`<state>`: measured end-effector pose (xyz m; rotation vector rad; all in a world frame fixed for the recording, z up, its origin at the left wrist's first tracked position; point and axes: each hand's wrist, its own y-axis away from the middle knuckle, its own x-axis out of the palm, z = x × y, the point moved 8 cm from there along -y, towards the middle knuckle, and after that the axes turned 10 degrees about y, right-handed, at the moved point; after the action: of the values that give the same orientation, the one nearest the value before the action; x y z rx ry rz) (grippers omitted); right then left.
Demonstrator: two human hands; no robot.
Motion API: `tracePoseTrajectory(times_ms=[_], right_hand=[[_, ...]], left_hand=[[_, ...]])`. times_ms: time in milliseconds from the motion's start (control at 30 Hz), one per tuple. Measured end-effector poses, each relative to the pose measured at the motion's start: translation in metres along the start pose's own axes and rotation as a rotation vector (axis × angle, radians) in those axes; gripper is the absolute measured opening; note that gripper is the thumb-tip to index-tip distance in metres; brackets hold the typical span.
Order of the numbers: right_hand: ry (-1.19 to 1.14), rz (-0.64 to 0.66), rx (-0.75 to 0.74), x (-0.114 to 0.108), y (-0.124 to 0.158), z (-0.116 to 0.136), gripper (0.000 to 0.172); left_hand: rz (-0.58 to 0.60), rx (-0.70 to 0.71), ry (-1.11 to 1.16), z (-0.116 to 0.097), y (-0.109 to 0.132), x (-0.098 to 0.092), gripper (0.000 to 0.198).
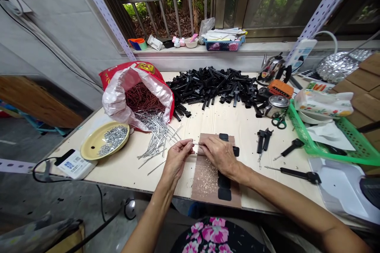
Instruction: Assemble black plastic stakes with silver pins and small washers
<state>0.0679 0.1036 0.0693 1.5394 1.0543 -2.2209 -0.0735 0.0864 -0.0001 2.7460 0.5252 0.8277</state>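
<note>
My left hand (180, 153) is closed, thumb and fingers pinching a thin metal rod (195, 144). The rod's short visible length runs right, to the fingertips of my right hand (218, 153). That hand is bent down over a brown board (204, 189), its fingers together; whatever lies under them is hidden. Black rounded pads (225, 194) line the board's right side, and pale crumbs are scattered on it. Left of my hands, loose silver rods (157, 138) spill from a red and white sack (115, 95) that also holds dark reddish rods. A yellow dish (86, 148) holds small silver pieces.
Black plastic parts (213, 83) are heaped at the back. On the right lie black-handled pieces with metal shafts (299, 174), green scissors (279, 121), a lidded metal pot (276, 104) and a green basket (305, 146). A white box (74, 165) with a cable sits at the left edge.
</note>
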Motion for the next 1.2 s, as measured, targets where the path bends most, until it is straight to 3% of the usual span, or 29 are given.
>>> tracePoseTrajectory(times_ms=[333, 467, 733, 933, 1100, 1200], right_hand=[[0.004, 0.051, 0.076, 0.007, 0.005, -0.008, 0.023], [-0.134, 0.092, 0.112, 0.015, 0.007, -0.016, 0.023], [-0.193, 0.098, 0.13, 0.018, 0.01, -0.022, 0.023], [-0.376, 0.104, 0.103, 0.018, 0.009, -0.024, 0.017], [-0.705, 0.296, 0.271, 0.034, 0.017, -0.031, 0.034], [-0.716, 0.2, 0.281, 0.024, 0.018, -0.038, 0.026]], left_hand=[[-0.008, 0.189, -0.141, -0.003, 0.001, 0.006, 0.024], [0.01, 0.23, -0.201, -0.004, 0.002, 0.008, 0.022], [0.052, 0.187, -0.207, 0.002, 0.0, 0.015, 0.022], [0.024, 0.151, -0.162, 0.007, -0.002, 0.016, 0.027], [0.049, 0.092, -0.159, 0.011, -0.002, 0.022, 0.029], [0.047, 0.033, -0.127, 0.017, -0.001, 0.026, 0.028]])
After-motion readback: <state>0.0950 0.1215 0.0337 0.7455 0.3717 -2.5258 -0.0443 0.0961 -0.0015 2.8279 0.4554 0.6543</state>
